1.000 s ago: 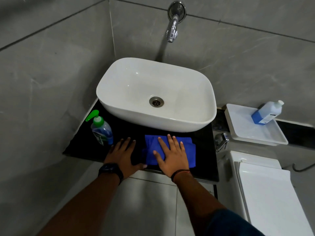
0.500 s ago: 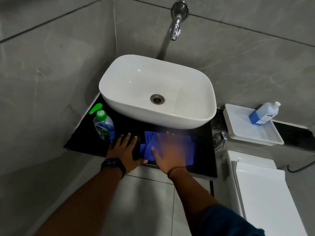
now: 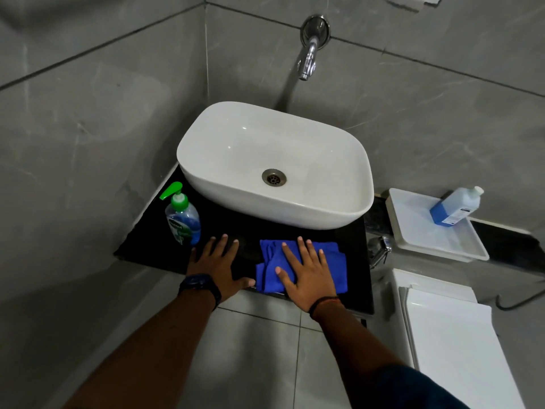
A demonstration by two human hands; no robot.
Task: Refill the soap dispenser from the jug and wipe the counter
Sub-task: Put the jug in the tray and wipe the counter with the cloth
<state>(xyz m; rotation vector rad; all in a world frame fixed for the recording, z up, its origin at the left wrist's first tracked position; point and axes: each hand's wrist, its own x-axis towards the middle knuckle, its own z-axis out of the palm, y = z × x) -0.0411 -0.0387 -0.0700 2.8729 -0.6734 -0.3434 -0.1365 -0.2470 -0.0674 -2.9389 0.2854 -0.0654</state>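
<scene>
While the left hand (image 3: pixel 216 265) stays flat and empty on the black counter (image 3: pixel 141 246) beside the soap dispenser (image 3: pixel 182 221), the right hand (image 3: pixel 306 271), fingers spread, has pushed the blue cloth (image 3: pixel 339 265) rightward; wiping underway, jug (image 3: pixel 455 206) parked in the white tray (image 3: pixel 436 246)

Upright green-pump soap dispenser (image 3: pixel 182 218), crumpled blue cloth (image 3: pixel 300 265) on counter (image 3: pixel 147 246)

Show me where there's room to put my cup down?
The white tray, bare in front of the blue jug. The black counter is crowded: soap dispenser, left hand, right hand on the blue cloth.
</scene>
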